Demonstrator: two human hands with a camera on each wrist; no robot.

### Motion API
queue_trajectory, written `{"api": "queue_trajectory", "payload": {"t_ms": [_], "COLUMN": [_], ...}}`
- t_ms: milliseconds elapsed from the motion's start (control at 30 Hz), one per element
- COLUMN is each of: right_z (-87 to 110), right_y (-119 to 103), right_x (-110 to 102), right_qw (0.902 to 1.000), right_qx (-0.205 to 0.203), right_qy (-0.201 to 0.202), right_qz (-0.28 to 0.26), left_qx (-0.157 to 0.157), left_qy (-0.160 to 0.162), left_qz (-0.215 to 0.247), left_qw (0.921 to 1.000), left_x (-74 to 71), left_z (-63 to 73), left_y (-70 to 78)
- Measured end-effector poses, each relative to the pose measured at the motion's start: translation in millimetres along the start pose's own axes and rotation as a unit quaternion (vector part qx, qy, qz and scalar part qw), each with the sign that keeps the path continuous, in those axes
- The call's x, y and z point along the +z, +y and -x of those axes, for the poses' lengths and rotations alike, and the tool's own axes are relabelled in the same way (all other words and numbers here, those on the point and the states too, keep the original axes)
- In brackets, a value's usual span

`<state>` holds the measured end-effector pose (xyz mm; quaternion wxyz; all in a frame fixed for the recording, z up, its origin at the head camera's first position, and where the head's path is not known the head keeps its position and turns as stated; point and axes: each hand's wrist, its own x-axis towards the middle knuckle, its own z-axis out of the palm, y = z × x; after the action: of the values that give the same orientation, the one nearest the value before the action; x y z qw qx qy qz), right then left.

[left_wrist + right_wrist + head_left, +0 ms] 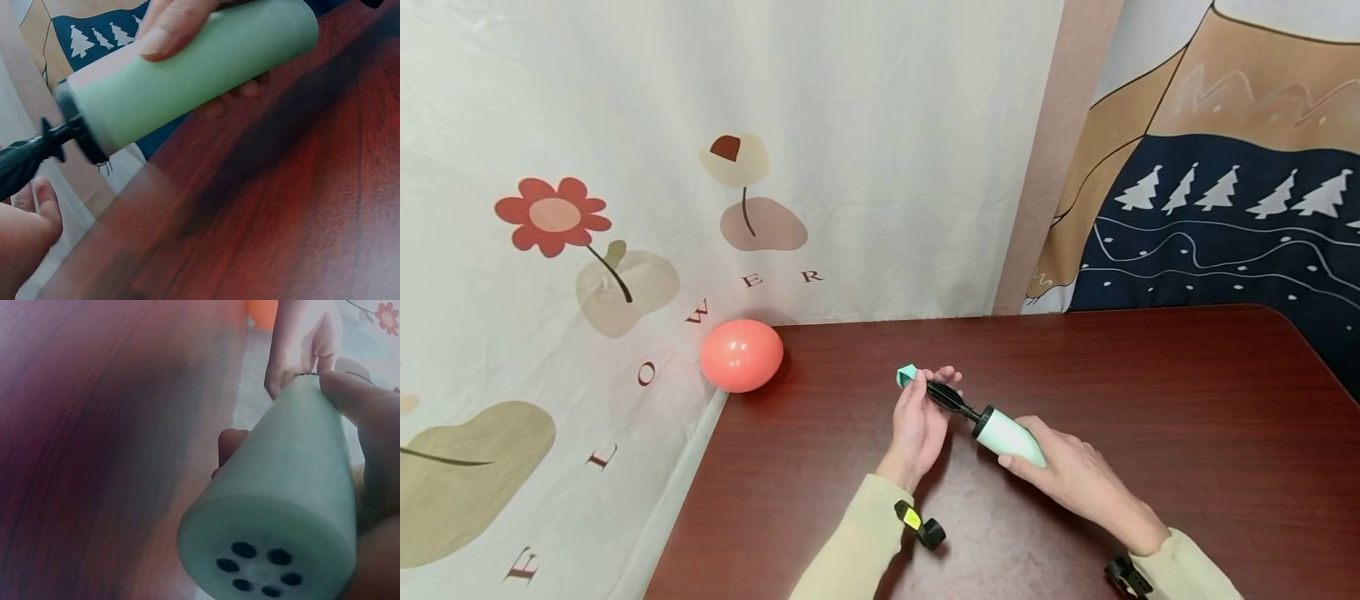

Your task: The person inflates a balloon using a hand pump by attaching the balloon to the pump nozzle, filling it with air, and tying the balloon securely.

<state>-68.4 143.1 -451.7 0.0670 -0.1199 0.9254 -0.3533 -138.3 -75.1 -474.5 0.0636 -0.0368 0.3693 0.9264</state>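
My right hand (1075, 475) grips the pale green barrel of a balloon pump (1009, 437), thumb along its near side. The pump tilts above the table, its black ribbed nozzle section (950, 397) pointing up and left to my left hand (921, 425). There the left thumb and fingers pinch a small teal piece, apparently a limp balloon (906, 375), around the tip of the black part. Much of that contact is hidden by the fingers. In the right wrist view, the pump's end (262, 562) shows several round holes.
A round coral-red balloon (742, 356) rests at the table's back left corner, against a white curtain (887, 167) with printed flowers. The dark reddish wooden table (1210, 400) stretches beneath both hands. At the right back hangs a navy cloth (1217, 242) with white trees.
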Motion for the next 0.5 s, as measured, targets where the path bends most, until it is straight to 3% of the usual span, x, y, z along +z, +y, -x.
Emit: {"api": "queue_trajectory", "payload": {"t_ms": [200, 367, 500], "right_z": [-1.8, -0.4, 0.4], "right_y": [-7.3, -8.3, -6.7], "right_x": [3.8, 4.2, 3.1], "right_qw": [0.9998, 0.9995, 0.9992], "right_qx": [-0.012, -0.01, -0.006], "right_qy": [0.007, 0.016, 0.022], "right_qz": [-0.015, -0.026, -0.034], "left_qx": [0.024, 0.01, 0.022], "left_qy": [-0.024, -0.035, 0.006], "left_qz": [-0.011, -0.031, -0.066], "left_qw": [0.9994, 0.9989, 0.9976], "left_x": [6.0, 3.8, -1.6], "left_z": [1.3, 2.7, 2.5], "left_y": [-6.4, -2.1, 0.7]}}
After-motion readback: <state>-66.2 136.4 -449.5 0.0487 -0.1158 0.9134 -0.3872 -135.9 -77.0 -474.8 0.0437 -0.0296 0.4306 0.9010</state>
